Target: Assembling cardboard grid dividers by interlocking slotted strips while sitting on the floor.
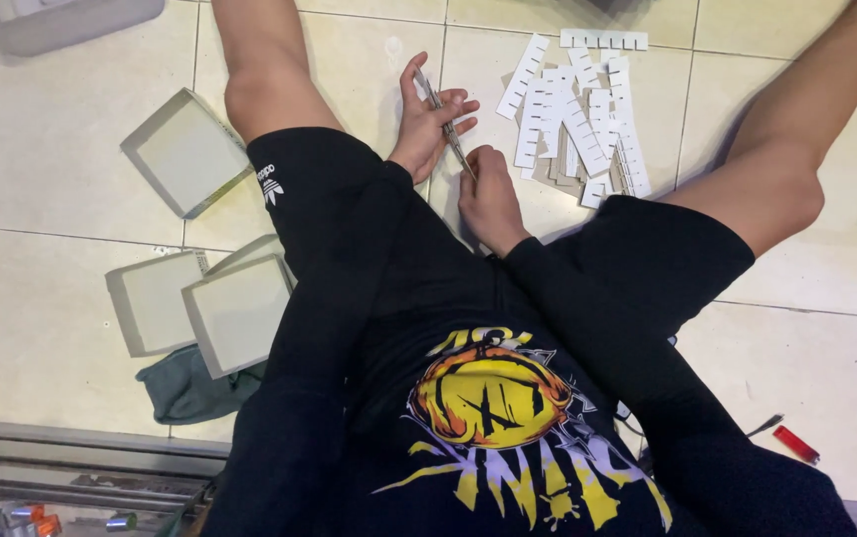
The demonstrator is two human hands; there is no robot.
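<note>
Black long sleeves, black shorts

Shallow grey boxes (188,151), green cloth (185,390), red lighter (796,444) (on tiled floor (30,328))
</note>
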